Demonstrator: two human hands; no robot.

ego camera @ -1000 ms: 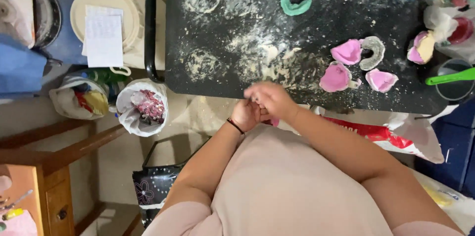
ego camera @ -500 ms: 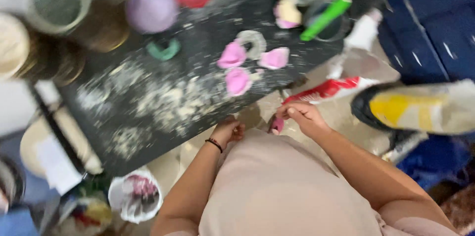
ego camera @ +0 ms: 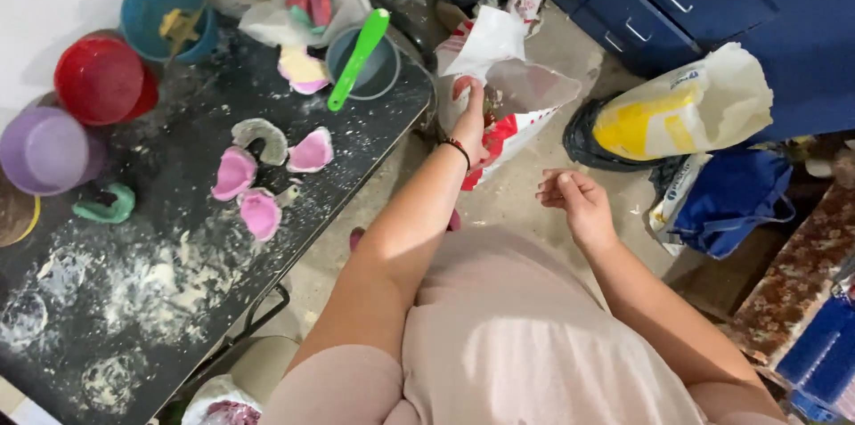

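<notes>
Gripping the rim of the white-and-red flour bag (ego camera: 499,95) on the floor, my left hand (ego camera: 472,126) holds its mouth open while my right hand (ego camera: 574,202) hovers near, loosely curled and empty. The thin plastic could slip or tear and spill, I judge, since I pinch just one edge. Left of my hands stands the floured table (ego camera: 187,291) with pink dough pieces (ego camera: 236,171); right of them a yellow sack (ego camera: 677,109) crowds the floor.

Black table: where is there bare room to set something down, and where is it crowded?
On the black table, the near floury stretch below the pink dough pieces holds nothing. A small gap lies between the green piece and the pink ones. The far edge is crowded: red bowl, purple bowl, teal cup, grey cup.
</notes>
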